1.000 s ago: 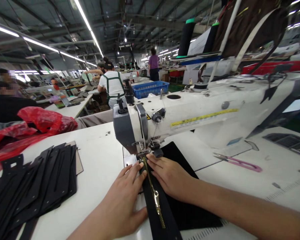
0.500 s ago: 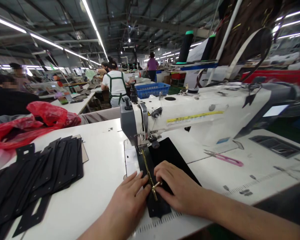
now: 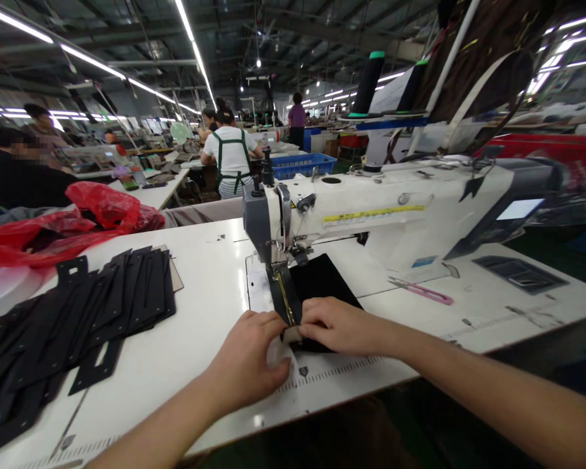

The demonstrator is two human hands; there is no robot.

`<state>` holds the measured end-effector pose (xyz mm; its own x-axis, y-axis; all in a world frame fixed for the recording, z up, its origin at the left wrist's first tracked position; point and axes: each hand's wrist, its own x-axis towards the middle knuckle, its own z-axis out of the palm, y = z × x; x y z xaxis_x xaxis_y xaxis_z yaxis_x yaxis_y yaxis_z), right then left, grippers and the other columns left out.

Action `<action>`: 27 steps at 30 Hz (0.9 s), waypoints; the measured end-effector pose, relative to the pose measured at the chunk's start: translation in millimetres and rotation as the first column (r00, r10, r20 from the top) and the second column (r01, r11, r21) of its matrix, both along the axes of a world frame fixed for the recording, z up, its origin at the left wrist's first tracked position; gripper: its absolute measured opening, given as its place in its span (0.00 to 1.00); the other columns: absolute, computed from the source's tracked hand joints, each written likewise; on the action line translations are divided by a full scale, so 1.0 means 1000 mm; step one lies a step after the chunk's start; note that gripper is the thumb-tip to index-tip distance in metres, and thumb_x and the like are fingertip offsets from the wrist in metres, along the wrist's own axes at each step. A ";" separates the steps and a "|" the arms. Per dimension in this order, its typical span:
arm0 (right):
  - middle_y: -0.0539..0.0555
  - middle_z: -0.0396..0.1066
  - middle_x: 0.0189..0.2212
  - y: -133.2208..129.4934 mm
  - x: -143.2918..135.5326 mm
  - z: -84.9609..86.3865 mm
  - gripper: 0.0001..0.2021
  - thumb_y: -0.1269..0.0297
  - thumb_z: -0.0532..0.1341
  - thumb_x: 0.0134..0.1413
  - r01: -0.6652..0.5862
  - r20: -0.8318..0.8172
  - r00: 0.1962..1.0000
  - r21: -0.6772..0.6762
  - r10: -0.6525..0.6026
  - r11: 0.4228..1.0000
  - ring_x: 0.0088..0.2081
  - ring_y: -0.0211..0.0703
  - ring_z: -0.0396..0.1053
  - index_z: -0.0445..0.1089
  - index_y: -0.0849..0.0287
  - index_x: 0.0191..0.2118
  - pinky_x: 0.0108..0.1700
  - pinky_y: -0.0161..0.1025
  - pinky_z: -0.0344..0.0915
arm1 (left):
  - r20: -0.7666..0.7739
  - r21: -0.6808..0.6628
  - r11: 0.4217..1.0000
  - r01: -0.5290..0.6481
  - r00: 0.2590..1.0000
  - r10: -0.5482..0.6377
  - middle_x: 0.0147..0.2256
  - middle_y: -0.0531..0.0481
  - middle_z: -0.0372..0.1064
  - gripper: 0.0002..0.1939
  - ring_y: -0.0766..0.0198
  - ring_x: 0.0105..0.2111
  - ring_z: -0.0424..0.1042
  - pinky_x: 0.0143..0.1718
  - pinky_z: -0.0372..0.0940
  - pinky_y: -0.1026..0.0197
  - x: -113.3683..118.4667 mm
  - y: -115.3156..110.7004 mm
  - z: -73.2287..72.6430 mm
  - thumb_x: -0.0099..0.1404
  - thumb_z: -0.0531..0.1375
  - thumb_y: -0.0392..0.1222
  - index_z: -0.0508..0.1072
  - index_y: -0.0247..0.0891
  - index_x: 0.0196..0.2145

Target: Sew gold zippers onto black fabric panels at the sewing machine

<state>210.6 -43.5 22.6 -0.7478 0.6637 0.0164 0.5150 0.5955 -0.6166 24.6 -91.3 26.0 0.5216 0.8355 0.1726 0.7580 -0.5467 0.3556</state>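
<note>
A black panel with a brass-coloured zipper (image 3: 285,296) lies under the presser foot of a white sewing machine (image 3: 381,225). Its near end is bent up, and a beige underside (image 3: 292,335) shows between my hands. My left hand (image 3: 247,358) has its curled fingers at the left edge of that end, the thumb lower and apart from them. On the other side my right hand (image 3: 339,326) pinches the right edge between thumb and bent fingers. A wider black piece (image 3: 325,283) lies beneath, partly hidden by my right hand. The zipper's pull is out of sight.
Black cut pieces (image 3: 102,306) are heaped on the left of the white table, with a red plastic bag (image 3: 102,212) behind. Pink-handled thread snips (image 3: 422,290) lie right of my right hand. Thread cones (image 3: 368,85) stand above the machine. Co-workers sit farther off.
The zipper panel's near end, flat before, is now bent up in my hands. My right hand no longer touches the zipper pull. The view has shifted slightly.
</note>
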 end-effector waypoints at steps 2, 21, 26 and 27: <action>0.49 0.65 0.24 0.017 -0.001 0.007 0.10 0.72 0.56 0.54 -0.019 0.026 0.999 -0.088 0.021 0.996 0.26 0.35 0.63 0.68 0.63 0.23 0.30 0.32 0.60 | 0.012 0.003 0.996 -0.087 0.996 0.087 0.30 0.54 0.70 0.06 0.60 0.31 0.69 0.34 0.63 0.59 0.002 0.007 0.001 0.51 0.62 0.37 0.70 0.39 0.30; 0.56 0.66 0.29 -0.045 -0.008 -0.051 0.10 0.78 0.50 0.54 0.120 -0.190 0.982 0.679 0.016 0.725 0.32 0.44 0.60 0.68 0.65 0.33 0.35 0.44 0.60 | 0.030 0.668 0.744 0.003 0.999 -0.031 0.37 0.49 0.74 0.18 0.60 0.40 0.72 0.33 0.63 0.58 0.008 -0.013 -0.049 0.70 0.43 0.33 0.71 0.36 0.35; 0.62 0.69 0.42 -0.035 0.002 -0.030 0.11 0.62 0.56 0.55 0.153 -0.170 0.984 0.605 -0.062 0.782 0.45 0.51 0.64 0.69 0.63 0.40 0.47 0.48 0.64 | 0.028 0.686 0.728 -0.006 0.999 -0.018 0.36 0.51 0.74 0.15 0.62 0.38 0.73 0.30 0.63 0.60 0.006 -0.010 -0.053 0.67 0.46 0.30 0.72 0.37 0.34; 0.65 0.66 0.48 -0.032 0.003 -0.029 0.15 0.61 0.55 0.57 0.157 -0.143 0.986 0.616 -0.086 0.772 0.51 0.53 0.62 0.68 0.66 0.44 0.50 0.48 0.64 | 0.025 0.684 0.729 -0.005 1.000 -0.017 0.36 0.52 0.74 0.14 0.63 0.38 0.73 0.31 0.63 0.60 0.005 -0.009 -0.054 0.67 0.47 0.30 0.72 0.38 0.34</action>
<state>213.8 -75.1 -6.7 -0.6324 0.5665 0.5284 0.5660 0.8036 -0.1841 30.0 -100.4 -27.6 0.5123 0.4824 0.7105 0.7495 -0.6551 -0.0956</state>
